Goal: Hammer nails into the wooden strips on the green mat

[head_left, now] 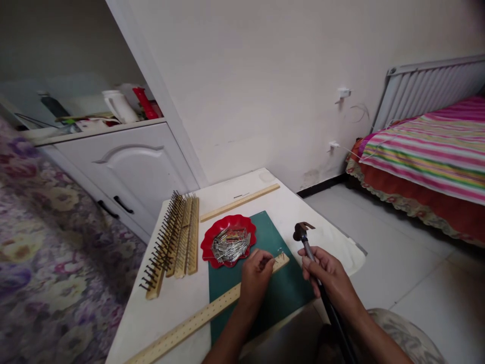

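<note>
Head view, right fingers (322, 257) gripping hammer (300, 232)

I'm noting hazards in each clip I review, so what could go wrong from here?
The left hand is close to the standing nails on the wooden strip, while the right hand holds a hammer; a stray blow might catch the fingers.
The red dish of loose nails sits beside the left hand; a bump could scatter them.
The nail-studded strips might scratch an arm reaching over.
</note>
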A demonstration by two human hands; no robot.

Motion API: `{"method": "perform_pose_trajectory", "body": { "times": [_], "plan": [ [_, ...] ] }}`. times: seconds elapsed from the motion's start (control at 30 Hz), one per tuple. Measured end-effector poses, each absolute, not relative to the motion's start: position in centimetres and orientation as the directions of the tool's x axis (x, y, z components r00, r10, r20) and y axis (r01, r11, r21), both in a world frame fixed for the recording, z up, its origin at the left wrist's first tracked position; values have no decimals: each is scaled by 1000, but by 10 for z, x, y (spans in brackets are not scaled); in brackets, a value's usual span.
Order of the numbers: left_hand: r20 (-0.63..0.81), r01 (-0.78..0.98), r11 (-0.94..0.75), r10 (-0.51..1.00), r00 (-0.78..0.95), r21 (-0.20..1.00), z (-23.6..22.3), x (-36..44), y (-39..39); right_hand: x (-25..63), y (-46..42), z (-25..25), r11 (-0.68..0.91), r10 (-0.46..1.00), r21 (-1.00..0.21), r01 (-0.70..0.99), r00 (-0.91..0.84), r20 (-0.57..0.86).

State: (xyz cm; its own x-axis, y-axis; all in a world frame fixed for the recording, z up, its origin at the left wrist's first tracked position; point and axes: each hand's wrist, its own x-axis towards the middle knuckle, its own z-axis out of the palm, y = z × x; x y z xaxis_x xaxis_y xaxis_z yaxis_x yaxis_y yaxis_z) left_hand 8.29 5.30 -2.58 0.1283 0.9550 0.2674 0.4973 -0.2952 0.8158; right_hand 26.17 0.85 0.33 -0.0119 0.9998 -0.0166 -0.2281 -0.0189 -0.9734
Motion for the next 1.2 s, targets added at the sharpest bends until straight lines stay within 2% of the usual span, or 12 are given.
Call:
{"method": "perform_pose_trajectory", "body": {
  "times": [0.27,0.53,0.83,1.2],
  "plan": [
    [284,618,-353,935,211,703,-30,90,54,259,9,2,-34,999,-978,-208,-46,-25],
    [279,691,-346,936,213,635,-33,96,56,261,7,4,-45,997,-974,-221,-75,-29],
    [288,709,-347,935,208,614,-38,99,57,259,0,2,-104,954,-968,-229,-297,-33],
    [287,682,-347,936,204,644,-43,97,58,255,-3,-2,-164,927,-966,-201,-367,-80]
  ]
}}
